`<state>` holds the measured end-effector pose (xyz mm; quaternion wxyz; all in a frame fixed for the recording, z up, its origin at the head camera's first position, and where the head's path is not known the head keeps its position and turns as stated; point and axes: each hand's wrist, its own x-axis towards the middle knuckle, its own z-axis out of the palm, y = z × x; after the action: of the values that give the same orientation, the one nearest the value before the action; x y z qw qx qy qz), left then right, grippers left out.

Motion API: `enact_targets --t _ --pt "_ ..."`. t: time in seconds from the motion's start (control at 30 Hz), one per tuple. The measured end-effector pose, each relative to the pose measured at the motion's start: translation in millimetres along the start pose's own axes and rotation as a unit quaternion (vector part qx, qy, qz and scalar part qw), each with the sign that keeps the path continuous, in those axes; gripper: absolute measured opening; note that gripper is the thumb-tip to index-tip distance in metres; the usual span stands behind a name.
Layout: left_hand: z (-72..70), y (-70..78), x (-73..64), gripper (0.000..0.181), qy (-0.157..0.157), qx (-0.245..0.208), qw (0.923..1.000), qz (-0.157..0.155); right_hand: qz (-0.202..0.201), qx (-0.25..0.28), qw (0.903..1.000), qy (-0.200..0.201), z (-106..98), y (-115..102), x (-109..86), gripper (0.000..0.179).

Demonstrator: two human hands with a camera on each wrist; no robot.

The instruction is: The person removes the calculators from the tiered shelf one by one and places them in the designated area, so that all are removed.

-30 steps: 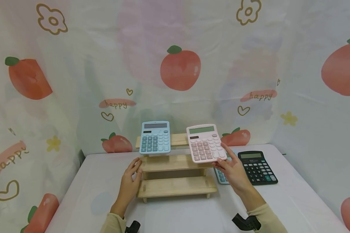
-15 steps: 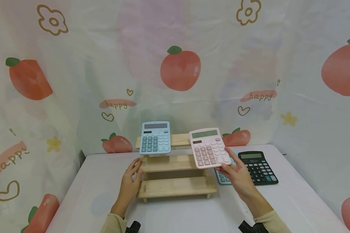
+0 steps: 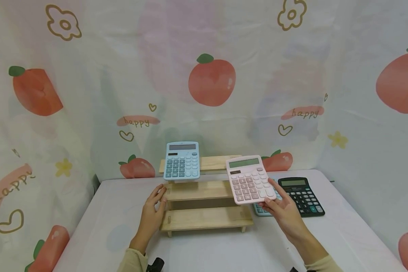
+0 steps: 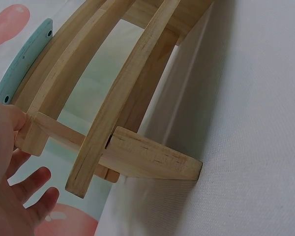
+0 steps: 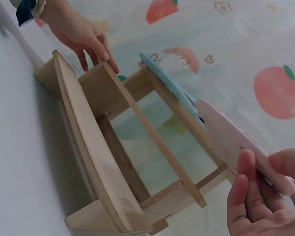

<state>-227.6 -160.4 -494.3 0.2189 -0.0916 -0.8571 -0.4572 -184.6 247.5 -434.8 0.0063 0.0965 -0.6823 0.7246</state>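
My right hand pinches a pink calculator at its lower right edge, thumb on the front and fingers behind. The calculator is held up in front of the right end of a three-tier wooden shelf, tilted slightly, its keys facing me. At the shelf's left side, my left hand grips the end of the middle tier, with the lower fingers spread free in the left wrist view. A light blue calculator leans upright on the top tier's left half.
Right of the shelf, a black calculator lies on the white-covered table. Another blue calculator lies beside it, mostly hidden behind the pink one and my right hand. A fruit-printed curtain hangs behind the table.
The right hand has moved right and down with the pink calculator, away from the top tier and closer to me. The left hand and the shelf stay in place.
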Motion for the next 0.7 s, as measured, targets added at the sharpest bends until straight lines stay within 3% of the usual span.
enact_targets --t 0.7 --pt "0.2 1.4 0.4 0.039 0.000 -0.003 1.0000 -0.009 0.022 -0.002 0.9996 0.016 -16 3 -17.0 0.073"
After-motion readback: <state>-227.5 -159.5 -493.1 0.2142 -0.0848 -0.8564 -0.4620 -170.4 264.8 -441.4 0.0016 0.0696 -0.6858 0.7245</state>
